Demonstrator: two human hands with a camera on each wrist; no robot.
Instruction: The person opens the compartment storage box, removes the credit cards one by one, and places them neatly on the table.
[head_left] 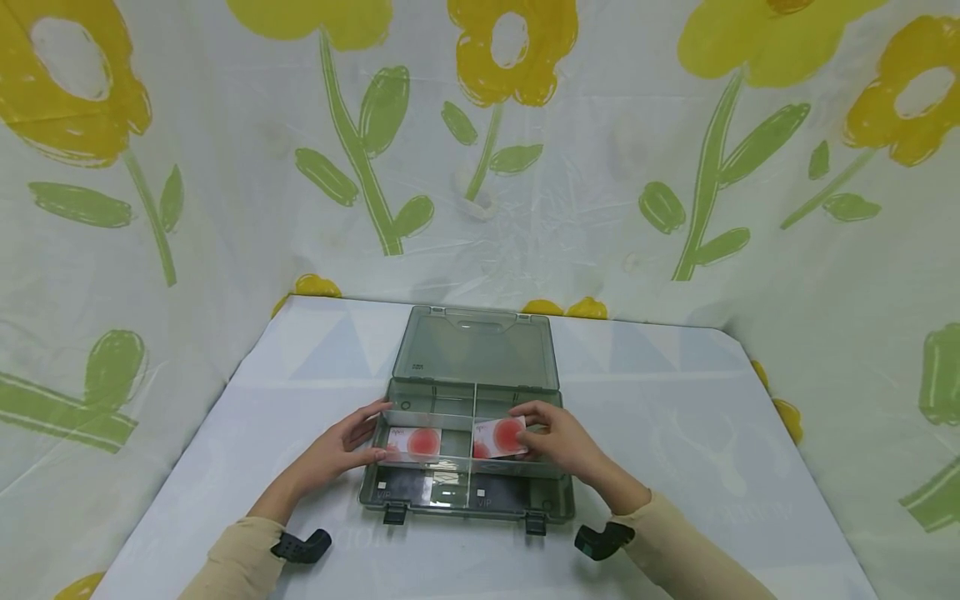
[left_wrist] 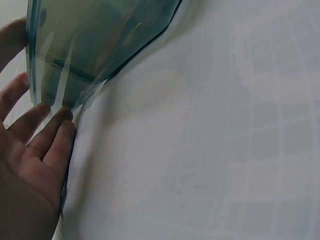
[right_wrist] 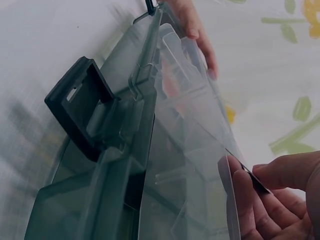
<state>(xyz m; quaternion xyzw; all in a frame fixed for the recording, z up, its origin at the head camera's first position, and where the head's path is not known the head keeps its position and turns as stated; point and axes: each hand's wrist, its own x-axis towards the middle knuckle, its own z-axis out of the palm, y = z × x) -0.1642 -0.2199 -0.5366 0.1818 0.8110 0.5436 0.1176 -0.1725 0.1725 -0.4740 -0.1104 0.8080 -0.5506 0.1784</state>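
A green translucent plastic case (head_left: 487, 354) stands open on the table, its lid tipped back. Across its middle lies a clear divided tray (head_left: 431, 421). My left hand (head_left: 337, 443) holds the tray's left end, thumb toward the front and fingers farther back. In the left compartment lies a white card (head_left: 412, 445) with a red circle. A similar card (head_left: 495, 437) is tilted over the right compartment, pinched between thumb and fingers of my right hand (head_left: 561, 435). The right wrist view shows this card (right_wrist: 252, 177) nearly edge-on at the tray wall.
Dark flat pieces (head_left: 501, 492) with "VIP" lettering lie in the case's front compartments. Two dark latches (head_left: 395, 512) stick out from its front edge. A white table (head_left: 645, 400) surrounds the case, and flower-printed sheeting (head_left: 570, 225) hangs behind it.
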